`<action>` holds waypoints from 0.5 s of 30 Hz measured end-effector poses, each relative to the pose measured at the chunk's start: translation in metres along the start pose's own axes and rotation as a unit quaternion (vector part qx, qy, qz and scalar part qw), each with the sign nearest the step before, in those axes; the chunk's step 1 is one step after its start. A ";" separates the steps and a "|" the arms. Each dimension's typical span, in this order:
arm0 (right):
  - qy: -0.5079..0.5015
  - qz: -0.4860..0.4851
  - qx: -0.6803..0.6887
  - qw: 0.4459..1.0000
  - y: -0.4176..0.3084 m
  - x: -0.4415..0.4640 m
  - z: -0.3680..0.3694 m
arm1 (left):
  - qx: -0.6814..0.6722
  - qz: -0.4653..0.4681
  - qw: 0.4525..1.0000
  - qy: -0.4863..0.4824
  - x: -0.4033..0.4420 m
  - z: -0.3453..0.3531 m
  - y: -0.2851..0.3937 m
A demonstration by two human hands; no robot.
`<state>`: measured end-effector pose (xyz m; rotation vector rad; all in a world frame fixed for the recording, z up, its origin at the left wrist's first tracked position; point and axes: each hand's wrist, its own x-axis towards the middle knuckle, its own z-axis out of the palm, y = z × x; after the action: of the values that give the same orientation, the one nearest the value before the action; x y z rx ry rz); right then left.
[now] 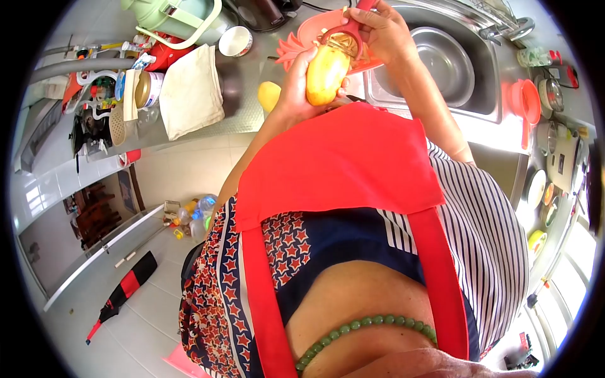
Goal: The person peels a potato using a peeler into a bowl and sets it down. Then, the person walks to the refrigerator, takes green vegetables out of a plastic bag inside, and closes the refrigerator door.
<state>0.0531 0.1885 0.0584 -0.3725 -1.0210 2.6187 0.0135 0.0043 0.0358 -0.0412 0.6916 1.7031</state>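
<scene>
My left hand (295,88) is wrapped round a yellow fruit (328,74) that looks like a mango, its surface shiny and peeled. In my right hand (383,30) is a red peeler (353,28), whose head lies at the far end of the fruit. Beneath them a coral-pink dish (310,29) with a leaf-shaped end holds strips of peel. Another yellow fruit (269,96) rests on the counter beside my left wrist. Whether the blade touches the fruit I cannot tell.
A steel sink (498,94) with a metal basin (444,66) inside stands to the right. Left on the counter are a white cup (236,41), a pale green kettle-like pot (183,19) and a cream cloth (191,91) over the edge. A folded umbrella (126,291) lies on the floor.
</scene>
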 end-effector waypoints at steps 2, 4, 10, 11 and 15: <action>0.003 0.007 -0.011 1.000 -0.005 -0.003 0.003 | 0.006 0.006 1.000 0.006 -0.002 0.001 -0.001; 0.001 0.006 -0.020 1.000 -0.006 -0.003 0.002 | 0.009 0.016 1.000 0.006 -0.002 0.002 -0.002; 0.087 -0.088 -0.029 0.992 -0.001 0.013 -0.019 | 0.025 0.043 0.999 -0.004 -0.005 0.003 -0.001; 0.082 -0.099 -0.020 0.992 -0.005 0.013 -0.024 | 0.043 0.060 0.997 -0.009 -0.004 0.003 0.000; 0.092 -0.114 -0.100 0.984 -0.011 0.012 -0.019 | 0.087 0.122 0.989 0.014 0.001 -0.002 0.000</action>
<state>0.0511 0.2124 0.0506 -0.5013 -1.1884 2.2418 0.0131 0.0041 0.0339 0.1478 0.8933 1.8712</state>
